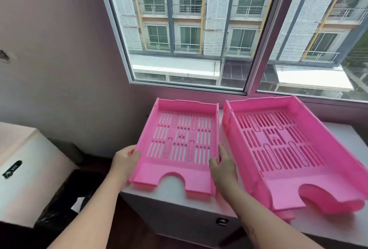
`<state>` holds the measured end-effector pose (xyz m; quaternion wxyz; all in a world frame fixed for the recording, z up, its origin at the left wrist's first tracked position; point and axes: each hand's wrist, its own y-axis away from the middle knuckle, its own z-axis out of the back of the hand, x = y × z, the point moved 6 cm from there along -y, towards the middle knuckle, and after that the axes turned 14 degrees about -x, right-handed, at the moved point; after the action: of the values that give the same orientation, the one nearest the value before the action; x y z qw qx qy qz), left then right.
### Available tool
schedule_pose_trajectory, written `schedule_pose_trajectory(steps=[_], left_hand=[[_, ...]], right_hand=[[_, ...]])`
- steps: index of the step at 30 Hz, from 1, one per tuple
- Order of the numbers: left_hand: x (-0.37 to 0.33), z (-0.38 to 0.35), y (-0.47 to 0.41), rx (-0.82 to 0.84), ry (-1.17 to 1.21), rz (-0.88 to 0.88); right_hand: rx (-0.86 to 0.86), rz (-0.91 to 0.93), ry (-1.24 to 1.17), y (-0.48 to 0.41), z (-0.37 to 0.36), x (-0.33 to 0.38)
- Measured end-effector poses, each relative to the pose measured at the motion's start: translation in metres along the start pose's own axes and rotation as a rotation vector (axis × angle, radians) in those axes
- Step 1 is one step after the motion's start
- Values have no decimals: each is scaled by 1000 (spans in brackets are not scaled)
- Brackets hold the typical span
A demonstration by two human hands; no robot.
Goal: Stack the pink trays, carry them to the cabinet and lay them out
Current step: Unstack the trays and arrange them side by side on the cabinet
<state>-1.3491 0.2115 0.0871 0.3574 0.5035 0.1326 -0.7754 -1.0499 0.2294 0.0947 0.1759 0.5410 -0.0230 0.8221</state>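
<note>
A single pink slotted tray point(179, 145) lies on the white cabinet top point(171, 191) under the window. My left hand point(125, 162) grips its left wall and my right hand point(223, 167) grips its right wall, both near the front. To its right sits a stack of pink trays point(278, 149), at least two deep, tilted a little and overhanging the cabinet's front edge. The single tray and the stack stand side by side with a narrow gap, where my right hand is.
A window point(199, 29) runs behind the cabinet, with its sill just past the trays. A second white unit point(23, 169) stands at the lower left, with a dark bag point(65, 199) on the floor between it and the cabinet.
</note>
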Motion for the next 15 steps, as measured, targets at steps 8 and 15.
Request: schedule_pose_trajectory(steps=[8,15], left_hand=[[-101,-19,9,-115,49,-256],[-154,-123,105,87,13,-358]], right_hand=[[-126,266,-22,-33,65,79],[-289,371,200,-88,188,73]])
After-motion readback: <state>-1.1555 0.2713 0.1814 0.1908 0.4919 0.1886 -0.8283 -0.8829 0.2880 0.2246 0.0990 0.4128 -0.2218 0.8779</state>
